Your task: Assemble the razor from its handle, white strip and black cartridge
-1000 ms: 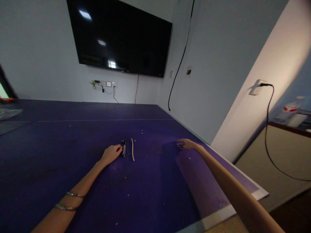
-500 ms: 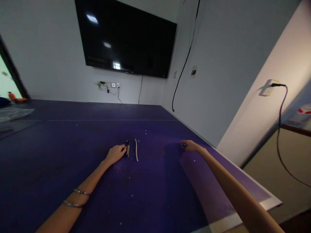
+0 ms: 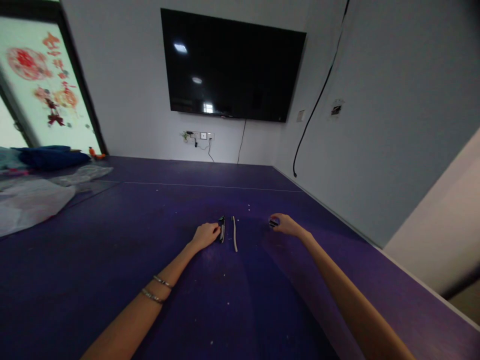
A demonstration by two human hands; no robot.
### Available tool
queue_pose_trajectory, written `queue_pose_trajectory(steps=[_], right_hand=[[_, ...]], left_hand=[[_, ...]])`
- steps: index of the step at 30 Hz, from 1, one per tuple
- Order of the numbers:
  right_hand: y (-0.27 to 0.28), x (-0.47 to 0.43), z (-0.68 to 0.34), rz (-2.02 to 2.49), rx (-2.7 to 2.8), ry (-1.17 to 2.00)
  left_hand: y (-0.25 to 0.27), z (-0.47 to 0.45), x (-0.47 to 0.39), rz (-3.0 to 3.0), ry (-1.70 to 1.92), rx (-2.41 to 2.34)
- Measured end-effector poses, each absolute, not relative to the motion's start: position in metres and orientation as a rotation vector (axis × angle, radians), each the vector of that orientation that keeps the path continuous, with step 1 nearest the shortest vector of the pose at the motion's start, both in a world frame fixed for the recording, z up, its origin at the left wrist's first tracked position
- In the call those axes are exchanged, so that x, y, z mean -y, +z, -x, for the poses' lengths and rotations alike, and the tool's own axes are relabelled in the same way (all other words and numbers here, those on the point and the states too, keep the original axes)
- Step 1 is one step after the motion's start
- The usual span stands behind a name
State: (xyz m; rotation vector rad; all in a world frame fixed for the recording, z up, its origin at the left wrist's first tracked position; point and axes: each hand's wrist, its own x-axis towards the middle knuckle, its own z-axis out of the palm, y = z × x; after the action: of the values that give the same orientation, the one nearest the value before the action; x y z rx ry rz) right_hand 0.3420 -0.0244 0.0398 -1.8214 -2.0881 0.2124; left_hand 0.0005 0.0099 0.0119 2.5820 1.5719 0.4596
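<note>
Left hand: We see the left hand point(image 3: 206, 235) low over the purple surface point(image 3: 187, 320), fingers curled nearly together and pinched on the left edge of the dark slim object point(image 3: 222, 231). Finer detail of the contact is too small to read.
Dark slim object: Located directly at the left fingertips, on their right side, long axis running away from us. We note a light band along its length.
Pale strip: We locate the pale strip point(image 3: 235, 236) just right of the left fingertips, past the dark slim object and apart from it. It lies slightly bowed between the 2 hands, nearer the left fingers, touched by neither.
Right hand: We see the right hand point(image 3: 287, 224) with thumb and fingers curved round the small shiny object point(image 3: 273, 223), the gap only as wide as that piece.
Small shiny object: Held at the right fingertips, left of the palm. We cannot tell whether it touches the surface.
Bracelets: We count 2 bracelets point(image 3: 152, 296) on the left forearm, behind the fingers.
Television: We find the television point(image 3: 232, 65) on the wall, well beyond both sets of fingers.
Plastic sheeting: We place the plastic sheeting point(image 3: 33, 202) well left of the left fingers.
</note>
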Motion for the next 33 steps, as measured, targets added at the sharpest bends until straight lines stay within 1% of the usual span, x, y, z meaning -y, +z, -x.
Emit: queue_pose_trajectory(steps=[5, 9, 13, 21, 27, 33], right_hand=[[0.044, 0.013, -0.28, 1.641, 2.192, 0.298], [0.038, 0.008, -0.257, 1.57, 2.254, 0.368], [0.031, 0.006, -0.249, 1.541, 2.29, 0.389], [0.027, 0.006, -0.244, 1.48, 2.323, 0.332], [0.022, 0.001, -0.247, 1.525, 2.319, 0.414], [0.02, 0.001, -0.248, 1.504, 2.306, 0.412]], left_hand=[[0.011, -0.001, -0.01, -2.588, 0.458, -1.584], [0.011, -0.002, -0.009, -2.604, 0.445, -1.581], [0.014, -0.002, -0.007, -2.58, 0.425, -1.594], [0.014, -0.002, -0.006, -2.573, 0.439, -1.591], [0.012, -0.002, -0.008, -2.586, 0.447, -1.587], [0.009, -0.001, -0.01, -2.598, 0.463, -1.576]])
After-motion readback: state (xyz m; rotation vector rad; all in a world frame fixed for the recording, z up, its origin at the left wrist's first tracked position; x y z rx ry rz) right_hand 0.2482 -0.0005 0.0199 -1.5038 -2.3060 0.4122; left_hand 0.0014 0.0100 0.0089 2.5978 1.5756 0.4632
